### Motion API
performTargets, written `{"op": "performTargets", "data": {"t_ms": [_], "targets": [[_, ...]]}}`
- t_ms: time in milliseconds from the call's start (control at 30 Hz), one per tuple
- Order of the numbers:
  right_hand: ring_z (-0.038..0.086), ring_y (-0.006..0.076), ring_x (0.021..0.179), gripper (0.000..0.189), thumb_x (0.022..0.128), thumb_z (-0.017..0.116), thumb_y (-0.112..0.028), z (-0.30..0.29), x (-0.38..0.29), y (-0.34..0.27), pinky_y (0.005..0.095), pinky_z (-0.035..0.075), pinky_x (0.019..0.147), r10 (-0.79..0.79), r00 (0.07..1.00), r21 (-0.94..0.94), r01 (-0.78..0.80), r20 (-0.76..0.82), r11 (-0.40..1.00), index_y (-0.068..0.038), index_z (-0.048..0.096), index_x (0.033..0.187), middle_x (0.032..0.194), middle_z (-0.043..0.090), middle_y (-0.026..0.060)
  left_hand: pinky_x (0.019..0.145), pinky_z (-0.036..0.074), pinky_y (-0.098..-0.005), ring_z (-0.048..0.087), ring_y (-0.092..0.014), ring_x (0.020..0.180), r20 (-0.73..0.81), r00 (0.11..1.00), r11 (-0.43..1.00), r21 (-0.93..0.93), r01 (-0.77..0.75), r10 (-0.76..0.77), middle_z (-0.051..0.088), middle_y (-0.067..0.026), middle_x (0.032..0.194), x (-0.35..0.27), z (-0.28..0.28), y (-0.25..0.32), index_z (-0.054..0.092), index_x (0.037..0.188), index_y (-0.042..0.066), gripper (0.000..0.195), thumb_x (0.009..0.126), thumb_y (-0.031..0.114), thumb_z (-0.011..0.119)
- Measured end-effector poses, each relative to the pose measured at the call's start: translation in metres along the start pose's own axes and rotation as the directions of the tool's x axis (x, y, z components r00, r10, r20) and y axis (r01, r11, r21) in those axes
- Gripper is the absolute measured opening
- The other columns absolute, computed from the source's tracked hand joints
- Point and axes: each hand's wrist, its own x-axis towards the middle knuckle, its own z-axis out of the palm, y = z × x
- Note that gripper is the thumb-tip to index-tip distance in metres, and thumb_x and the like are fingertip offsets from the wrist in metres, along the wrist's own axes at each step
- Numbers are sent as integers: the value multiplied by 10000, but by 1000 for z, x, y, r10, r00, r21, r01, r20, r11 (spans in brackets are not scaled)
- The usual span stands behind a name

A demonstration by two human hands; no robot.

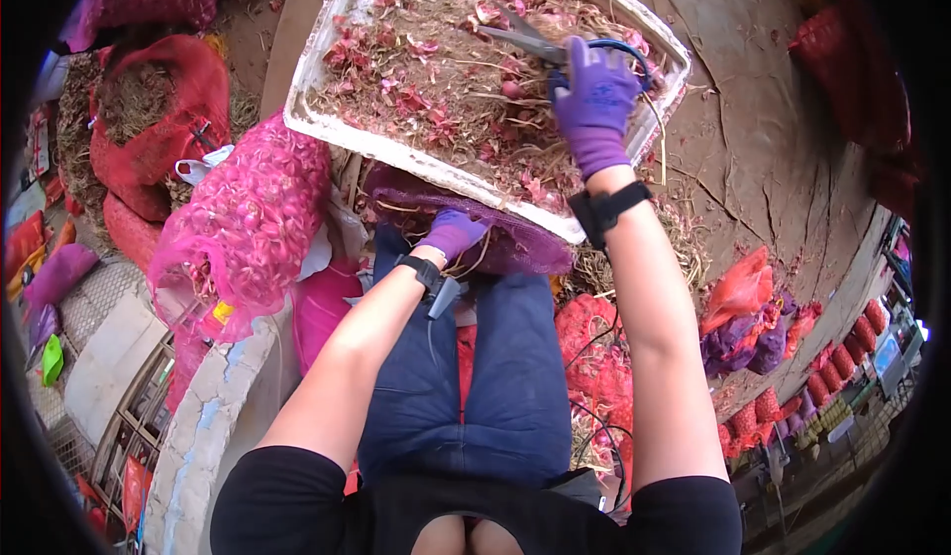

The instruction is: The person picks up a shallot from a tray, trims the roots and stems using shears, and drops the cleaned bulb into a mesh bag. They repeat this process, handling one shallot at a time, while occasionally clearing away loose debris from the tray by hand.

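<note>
My right hand (pixel 600 105), in a purple glove, grips a pair of scissors (pixel 541 47) by the dark blue handles. The blades are parted and point left, over a white foam tray (pixel 438 171) strewn with dry stalks, soil and pink onion skins. A small red onion (pixel 513 89) lies in the litter, left of the handles. Below the tray's near rim, my left hand (pixel 453 234), gloved in purple too, is at a purple mesh bag (pixel 531 241) over my lap. A dry stalk runs beside its fingers; whether it holds anything is hidden.
Left of the tray leans a pink mesh sack (pixel 252 206) full of red onions. Behind it sits a red mesh bag (pixel 160 146) with dry stalks. A cracked ledge (pixel 200 421) runs at lower left. Red net bags (pixel 591 339) lie beside my right leg, with cables near them.
</note>
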Motion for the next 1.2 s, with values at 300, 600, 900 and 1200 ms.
{"op": "performTargets", "data": {"t_ms": [300, 600, 900, 1200], "targets": [[568, 253, 777, 317, 700, 635, -57, 21, -26, 116, 356, 450, 718, 418, 897, 606, -255, -141, 753, -79, 572, 1009, 846, 584, 117, 869, 461, -388, 592, -324, 1010, 14, 1000, 1000, -4, -15, 15, 613, -205, 1091, -8, -154, 92, 604, 1121, 44, 561, 757, 470, 609], [541, 205, 832, 383, 698, 598, 39, 32, -40, 109, 286, 436, 783, 495, 868, 764, -292, -40, 574, -38, 540, 1069, 933, 552, 88, 989, 388, -397, 479, -345, 1182, -567, 821, 955, -199, -219, 70, 519, -210, 1235, 94, -157, 174, 302, 1381, 56, 838, 702, 276, 741], [541, 199, 863, 398, 701, 595, 50, 24, -45, 107, 279, 425, 820, 562, 820, 823, -389, 106, 414, -25, 530, 1087, 948, 558, 87, 708, 495, -308, 594, -203, 812, -577, 816, 676, -617, -403, -40, 565, -110, 885, 59, -102, 149, 346, 1316, 8, 693, 752, 172, 714], [559, 312, 837, 304, 713, 592, -23, 12, -42, 89, 389, 437, 771, 572, 811, 640, -378, -119, 669, -37, 544, 1013, 881, 577, 150, 717, 486, -331, 591, -206, 824, -648, 761, 989, -127, -78, -24, 569, -136, 967, 61, -92, 203, 436, 1213, -28, 702, 683, 292, 768]]}}
